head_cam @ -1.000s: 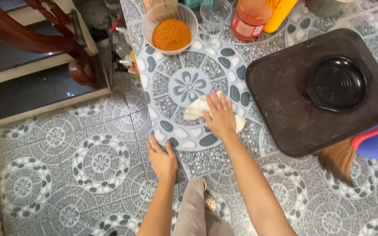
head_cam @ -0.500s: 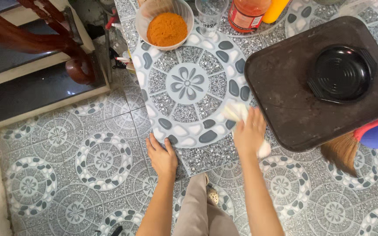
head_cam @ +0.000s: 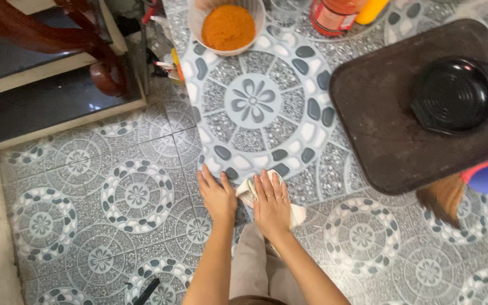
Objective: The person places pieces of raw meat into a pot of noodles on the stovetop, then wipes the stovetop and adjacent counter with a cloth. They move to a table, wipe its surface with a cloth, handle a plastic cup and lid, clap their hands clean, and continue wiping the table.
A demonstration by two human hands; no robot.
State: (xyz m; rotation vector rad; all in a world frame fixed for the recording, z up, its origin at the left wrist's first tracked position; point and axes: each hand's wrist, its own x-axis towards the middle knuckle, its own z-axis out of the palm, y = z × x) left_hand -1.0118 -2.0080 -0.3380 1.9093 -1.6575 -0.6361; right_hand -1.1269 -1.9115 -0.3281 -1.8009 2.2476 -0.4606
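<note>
Head view: the right hand (head_cam: 272, 204) lies flat on a pale cloth (head_cam: 297, 214) at the near edge of the patterned counter (head_cam: 266, 130), fingers together and stretched forward, palm pressing down. This grip is a flat press, not a pinch; nothing is closed around the cloth. The cloth is crumpled under the palm, with a bit showing to the left of the fingers and a corner sticking out to the right near the wrist. The left hand (head_cam: 217, 195) rests just beside it on the counter's near edge, fingers spread loosely, holding nothing and touching the rim.

The cloth looks thin, soft and light; it will likely bunch and fold rather than keep a shape, and slide easily over the smooth mosaic surface. The loose right corner or the bunched middle under the palm seems the best place to gather it.

Farther back on the counter stands a bowl of orange powder (head_cam: 228, 25), well apart from the hands. To the right, a dark square tray (head_cam: 379, 124) carries a black round lid (head_cam: 453, 96). A red-capped jar (head_cam: 334, 14) stands at the far edge.
</note>
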